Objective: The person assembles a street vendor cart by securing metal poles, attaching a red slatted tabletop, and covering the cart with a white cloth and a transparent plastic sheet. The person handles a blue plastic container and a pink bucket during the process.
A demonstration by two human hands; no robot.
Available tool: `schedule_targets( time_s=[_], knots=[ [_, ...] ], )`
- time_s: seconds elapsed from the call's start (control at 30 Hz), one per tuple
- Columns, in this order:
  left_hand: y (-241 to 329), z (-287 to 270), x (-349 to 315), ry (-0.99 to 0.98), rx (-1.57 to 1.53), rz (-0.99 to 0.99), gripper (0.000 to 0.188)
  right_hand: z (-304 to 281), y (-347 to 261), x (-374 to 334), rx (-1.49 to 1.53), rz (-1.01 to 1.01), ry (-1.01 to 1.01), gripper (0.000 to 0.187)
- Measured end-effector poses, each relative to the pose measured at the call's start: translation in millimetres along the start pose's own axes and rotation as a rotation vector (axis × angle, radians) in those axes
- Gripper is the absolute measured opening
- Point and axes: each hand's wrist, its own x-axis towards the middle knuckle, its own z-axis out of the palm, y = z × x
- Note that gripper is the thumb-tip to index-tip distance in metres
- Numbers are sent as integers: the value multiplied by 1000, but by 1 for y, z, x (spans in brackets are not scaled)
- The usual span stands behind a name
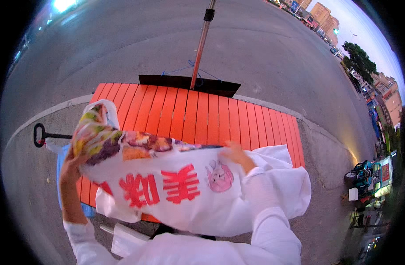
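Note:
A white printed cloth banner (191, 216) lies bunched across an orange slatted tabletop (176, 108). It bears large red characters, a pink cartoon figure and a colourful food picture along its far left part. My left hand (74, 163) grips the banner's left end, with the fingers partly hidden by folds. My right hand (235, 155), slightly blurred, closes on the far edge near the pink figure. To the right, the white cloth spreads in loose folds over the table.
A metal pole (201, 48) rises behind the table from a dark board (231, 88) tied with blue string. At left are a black handle (40, 134) and a blue bag (63, 170). A white bag (127, 240) hangs near me. Vehicles (363, 172) stand far right.

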Motion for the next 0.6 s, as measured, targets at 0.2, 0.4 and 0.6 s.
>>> schedule_targets(
  time_s=[0.2, 0.4, 0.6],
  knots=[
    [84, -62, -51, 271, 293, 188, 61, -4, -139, -65, 307, -378, -979, 27],
    [158, -37, 27, 375, 660, 277, 45, -199, -129, -114, 971, 350, -328, 30],
    [115, 80, 197, 28, 1246, 445, 22, -355, 53, -85, 650, 472, 636, 29]
  ],
)
